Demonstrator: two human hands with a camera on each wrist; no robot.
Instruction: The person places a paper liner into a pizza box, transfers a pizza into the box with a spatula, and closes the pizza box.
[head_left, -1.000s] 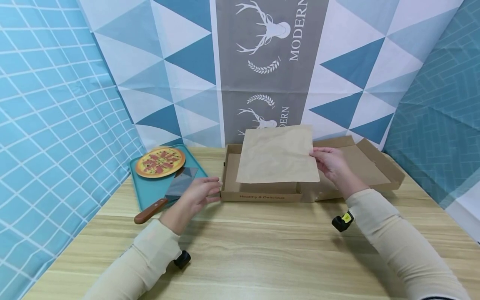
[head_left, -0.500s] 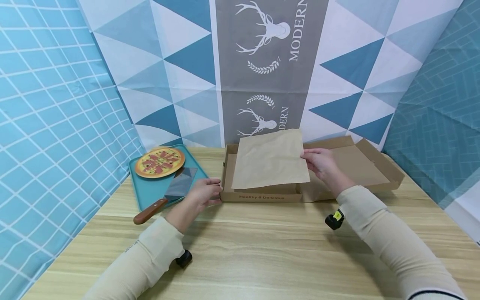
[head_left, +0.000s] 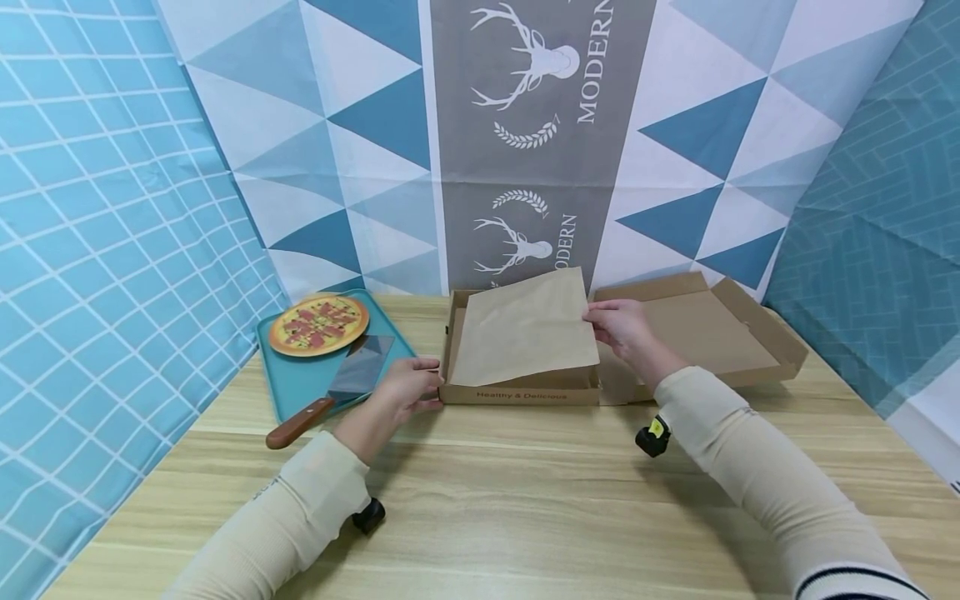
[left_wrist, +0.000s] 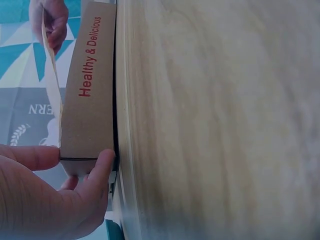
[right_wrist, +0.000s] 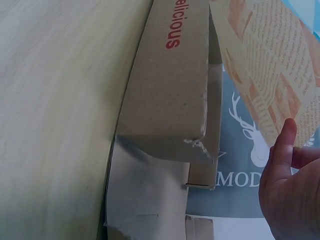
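Note:
A cardboard pizza box (head_left: pixel 520 397) lettered "Healthy & Delicious" sits at the back middle, its lid (head_left: pixel 708 329) folded out to the right. My right hand (head_left: pixel 628 332) pinches the right edge of a brown paper sheet (head_left: pixel 525 329). The sheet slants over the box: its left side dips inside, its right side is raised. Red print covers the sheet's underside (right_wrist: pixel 277 65) in the right wrist view. My left hand (head_left: pixel 408 387) holds the box's front left corner, with the thumb at the upper edge and a finger low on the side in the left wrist view.
On the left lies a teal tray (head_left: pixel 288 387) bearing a pizza (head_left: pixel 318 325). A spatula (head_left: pixel 360 367) rests partly on it, its wooden handle (head_left: pixel 300 423) reaching past the tray's edge. A patterned backdrop (head_left: pixel 517 150) rises behind the wooden table (head_left: pixel 510 500).
My right hand has moved left and slightly down with the paper, lowering the sheet's left side into the box. My left hand has come onto the box corner.

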